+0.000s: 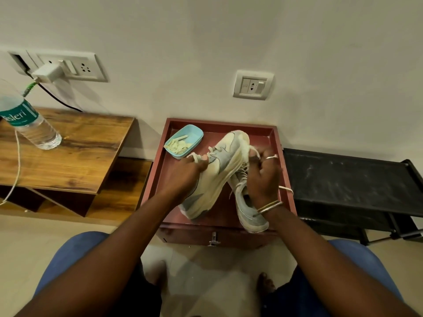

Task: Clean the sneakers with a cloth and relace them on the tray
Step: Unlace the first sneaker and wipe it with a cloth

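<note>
Now | relacing | tipped sneaker (219,165) and second sneaker (247,207) mid-frame on tray (206,122) | left grip (183,175) pinches lace (194,156); right grip (263,179) pinches another lace end | shoe judged light, upper pliable; lace limp, best held near its tips.

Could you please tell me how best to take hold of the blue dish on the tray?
Take the blue dish from above, the grip spanning its narrow width across the two long walls. It is shallow and sits in the tray's far corner with a sneaker beside it, so a side approach looks cramped. Keep it level: loose pale strips lie inside.
</note>
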